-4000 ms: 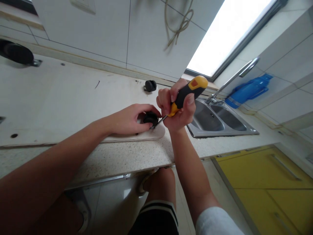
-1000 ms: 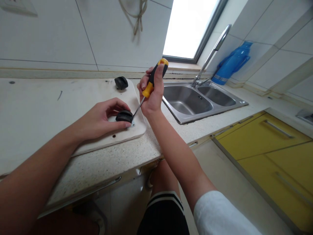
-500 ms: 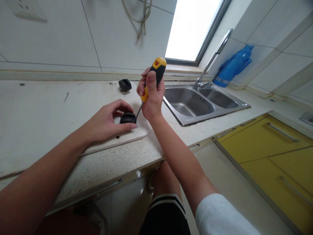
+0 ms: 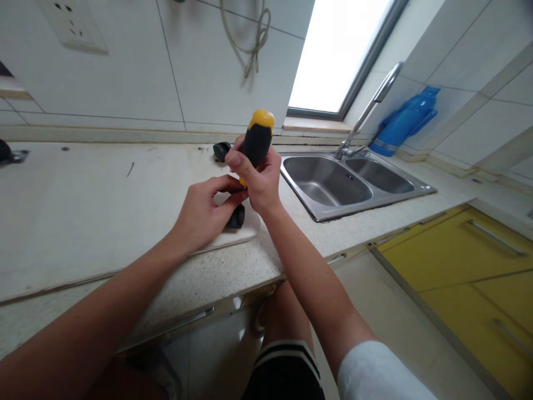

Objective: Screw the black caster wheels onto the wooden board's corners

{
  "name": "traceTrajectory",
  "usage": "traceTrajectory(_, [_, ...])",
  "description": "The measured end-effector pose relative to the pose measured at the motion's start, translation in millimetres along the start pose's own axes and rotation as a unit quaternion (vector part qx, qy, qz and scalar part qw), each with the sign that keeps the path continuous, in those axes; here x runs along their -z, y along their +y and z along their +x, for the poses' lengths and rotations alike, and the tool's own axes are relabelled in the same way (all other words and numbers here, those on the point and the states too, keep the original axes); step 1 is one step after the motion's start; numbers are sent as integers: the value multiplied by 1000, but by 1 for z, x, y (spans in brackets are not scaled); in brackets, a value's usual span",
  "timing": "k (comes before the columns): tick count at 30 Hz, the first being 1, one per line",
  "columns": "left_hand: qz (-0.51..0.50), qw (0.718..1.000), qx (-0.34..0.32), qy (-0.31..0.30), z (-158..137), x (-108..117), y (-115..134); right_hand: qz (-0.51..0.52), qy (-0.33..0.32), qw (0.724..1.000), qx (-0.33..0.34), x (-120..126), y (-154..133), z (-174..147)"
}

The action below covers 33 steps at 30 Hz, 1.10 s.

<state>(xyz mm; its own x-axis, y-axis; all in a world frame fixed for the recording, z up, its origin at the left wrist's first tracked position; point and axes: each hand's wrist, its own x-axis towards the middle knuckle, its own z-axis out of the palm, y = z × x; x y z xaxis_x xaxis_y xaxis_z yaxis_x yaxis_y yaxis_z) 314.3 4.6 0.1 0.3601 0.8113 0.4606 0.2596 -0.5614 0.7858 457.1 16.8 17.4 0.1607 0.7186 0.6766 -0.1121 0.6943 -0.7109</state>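
A yellow-and-black screwdriver is wrapped in the fingers of my right hand, handle up and leaning slightly right. Its lower end is hidden behind my fingers. My left hand pinches thumb and fingertips together right at that hidden end; what is between them cannot be made out. Below my left thumb sits a black caster-like piece, partly covered, near the rounded corner of a white board. Behind my hands is a second black piece on the board.
A steel double sink with a tap is set into the counter on the right. A blue thermos flask stands in the corner. A thin dark screw-like item lies on the board, and a black wheel with metal bracket at far left.
My left hand has left the sides of the black piece and moved up and right to pinch at the screwdriver's lower end. The screwdriver is more upright. The view has shifted left.
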Motion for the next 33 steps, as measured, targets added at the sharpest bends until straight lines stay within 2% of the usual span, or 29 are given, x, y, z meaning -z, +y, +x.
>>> traceTrajectory(5, [-3,1000,3,-19,0,6,1,22,-62,998,-8,5,1,1])
traceTrajectory(11, [-18,1000,-6,7,1,8,2,-28,-31,999,-15,3,-1,0])
traceTrajectory(17, [-34,999,-3,-9,5,9,-1,8,-64,997,-32,4,0,1])
traceTrajectory(20, [-46,999,-1,-16,5,11,-1,15,-58,997,-41,5,4,1])
traceTrajectory(26, [-58,998,-10,-3,4,11,-1,-8,-49,999,15,7,8,1])
traceTrajectory(33, [-77,997,0,-22,7,13,-1,37,-88,995,-30,5,5,2])
